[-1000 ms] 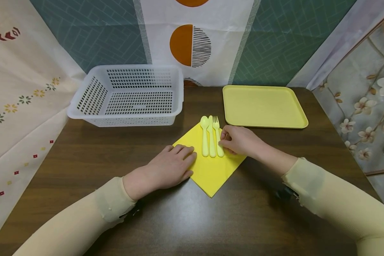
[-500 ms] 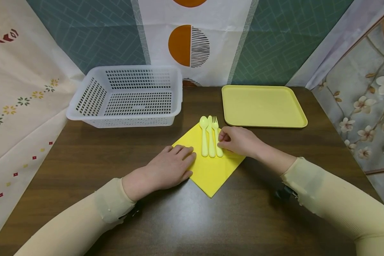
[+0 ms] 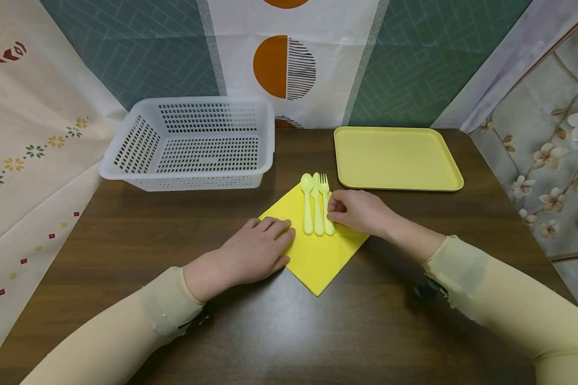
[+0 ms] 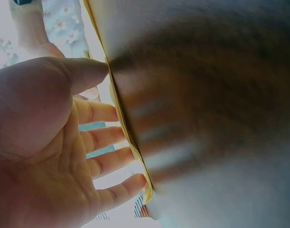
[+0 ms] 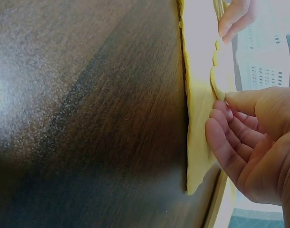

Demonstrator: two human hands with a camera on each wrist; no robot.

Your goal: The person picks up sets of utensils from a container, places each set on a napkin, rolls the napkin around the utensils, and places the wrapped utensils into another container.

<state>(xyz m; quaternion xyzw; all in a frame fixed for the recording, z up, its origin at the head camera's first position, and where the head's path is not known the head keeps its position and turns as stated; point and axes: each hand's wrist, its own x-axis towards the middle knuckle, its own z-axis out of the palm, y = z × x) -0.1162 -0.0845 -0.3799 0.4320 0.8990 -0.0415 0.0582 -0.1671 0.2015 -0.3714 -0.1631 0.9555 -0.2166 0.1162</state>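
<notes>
A folded yellow napkin [image 3: 315, 267] lies cornerwise on the table. On it a pale yellow spoon [image 3: 307, 206], knife [image 3: 319, 222] and fork [image 3: 325, 195] stand side by side, handles toward the person. My left hand [image 3: 260, 251] rests on the napkin's left part; in the left wrist view its fingers [image 4: 111, 137] are extended and spread, the tips touching the napkin's surface. From the right, my right hand [image 3: 358, 211] pinches the fork's handle, its fingers curled. In the right wrist view the thumb [image 5: 242, 102] meets the handle, and the other fingers bend below it.
A white perforated plastic basket [image 3: 197, 182] stands at the back left of the dark wooden table [image 3: 289, 342]. At the back right lies a yellow rectangular tray [image 3: 397, 158]. Patterned cloths [image 3: 400, 80] hang behind and along both sides.
The fork has shifted slightly left toward the knife along with my right hand. My left hand keeps its place on the napkin.
</notes>
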